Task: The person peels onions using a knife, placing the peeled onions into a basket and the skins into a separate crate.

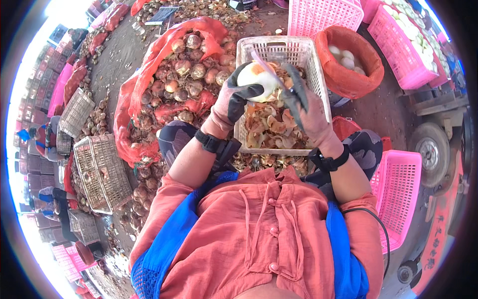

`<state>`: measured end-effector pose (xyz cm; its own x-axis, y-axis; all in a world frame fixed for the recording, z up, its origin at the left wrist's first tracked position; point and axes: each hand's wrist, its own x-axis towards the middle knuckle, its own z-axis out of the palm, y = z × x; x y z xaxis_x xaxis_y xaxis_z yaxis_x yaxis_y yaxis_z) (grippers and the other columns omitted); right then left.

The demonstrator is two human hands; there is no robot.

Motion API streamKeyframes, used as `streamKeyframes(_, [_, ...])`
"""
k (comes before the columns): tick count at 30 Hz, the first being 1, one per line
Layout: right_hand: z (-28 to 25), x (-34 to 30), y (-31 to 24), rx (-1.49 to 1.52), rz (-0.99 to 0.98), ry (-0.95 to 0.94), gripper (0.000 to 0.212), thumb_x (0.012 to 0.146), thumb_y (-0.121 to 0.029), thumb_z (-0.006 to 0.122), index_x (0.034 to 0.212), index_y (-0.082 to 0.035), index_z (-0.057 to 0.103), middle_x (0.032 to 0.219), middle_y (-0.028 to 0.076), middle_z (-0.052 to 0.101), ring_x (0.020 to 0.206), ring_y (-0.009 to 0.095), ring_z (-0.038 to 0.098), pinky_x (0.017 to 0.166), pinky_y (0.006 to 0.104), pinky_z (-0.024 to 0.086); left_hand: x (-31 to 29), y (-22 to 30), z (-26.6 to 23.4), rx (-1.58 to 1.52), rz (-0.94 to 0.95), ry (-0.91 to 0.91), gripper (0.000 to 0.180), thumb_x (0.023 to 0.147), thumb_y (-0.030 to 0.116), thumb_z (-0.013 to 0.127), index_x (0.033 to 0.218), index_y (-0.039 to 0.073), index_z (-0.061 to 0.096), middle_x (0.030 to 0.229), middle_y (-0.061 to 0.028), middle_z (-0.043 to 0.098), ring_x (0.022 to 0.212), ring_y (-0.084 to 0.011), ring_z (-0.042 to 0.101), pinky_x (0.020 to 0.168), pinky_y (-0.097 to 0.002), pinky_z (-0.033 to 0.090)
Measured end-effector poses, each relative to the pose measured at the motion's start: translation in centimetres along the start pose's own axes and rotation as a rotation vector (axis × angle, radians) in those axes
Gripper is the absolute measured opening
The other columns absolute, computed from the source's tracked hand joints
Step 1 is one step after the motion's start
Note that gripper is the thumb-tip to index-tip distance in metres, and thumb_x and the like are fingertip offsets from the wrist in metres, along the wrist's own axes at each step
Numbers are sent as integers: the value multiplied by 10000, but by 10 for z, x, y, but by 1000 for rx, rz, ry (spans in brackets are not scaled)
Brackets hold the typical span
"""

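Observation:
Over the white plastic crate (323, 94), my left hand (234, 97), in a dark-palmed glove, grips a mostly white onion (259, 82) with a patch of orange-brown skin on top. My right hand (304, 102), gloved alike and somewhat blurred, is closed on a knife (268, 69), whose thin blade slants up across the onion's face. Loose onion skins (271, 127) fill much of the crate below. To the left, unpeeled onions (186, 70) spill from a red mesh sack (137, 94).
An orange-red mesh sack (331, 82) of white onions stands right of the crate. Pink baskets (398, 197) sit at my right, with more behind (326, 17). An empty whitish crate (102, 172) lies at left. A wheel (430, 152) is at far right; other people (47, 139) work at far left.

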<state>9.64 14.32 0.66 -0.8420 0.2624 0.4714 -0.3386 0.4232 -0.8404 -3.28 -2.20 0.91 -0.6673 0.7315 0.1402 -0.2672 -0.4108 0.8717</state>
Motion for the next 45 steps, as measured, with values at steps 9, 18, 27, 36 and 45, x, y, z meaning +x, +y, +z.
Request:
streamKeyframes(9, [5, -4, -22, -873, -69, -191, 677, 855, -124, 586, 1489, -169, 351, 907, 169, 641, 758, 354, 645, 652, 446, 515, -6, -5, 2, 315, 23, -3, 499, 831, 115, 744, 1278, -13, 565, 1133, -64, 669, 990, -131, 631, 869, -287, 527])
streamKeyframes(18, [2, -6, -5, -222, 120, -48, 441, 824, -22, 585, 1253, -121, 620, 981, 200, 661, 899, 352, 653, 766, 406, 515, -3, -6, 2, 639, 128, -76, 521, 744, 100, 780, 1231, 18, 613, 1060, -42, 695, 927, -118, 644, 847, -285, 524])
streamKeyframes(27, [-7, -2, 18, 91, 227, -26, 309, 916, -43, 563, 1215, -34, 636, 1034, 135, 714, 908, 154, 666, 799, 306, 503, -6, -2, 5, 472, -77, -120, 680, 674, 166, 847, 1270, -12, 570, 1103, -65, 670, 990, -140, 628, 894, -296, 506])
streamKeyframes(36, [-19, 7, 36, 118, 348, 117, 308, 925, -28, 550, 1220, -22, 641, 966, 37, 710, 767, 93, 583, 722, 274, 489, -7, -10, 3, 396, -149, -130, 709, 675, 100, 819, 1314, -20, 536, 1168, -79, 650, 1054, -165, 616, 936, -319, 498])
streamKeyframes(45, [-13, -19, 126, -24, 603, -118, 294, 948, -143, 572, 1224, -67, 641, 882, -39, 645, 669, 38, 527, 556, 202, 435, 1, -12, 5, -272, -153, -61, 594, 741, 41, 594, 1327, -3, 508, 1205, -133, 635, 1114, -263, 621, 980, -381, 498])
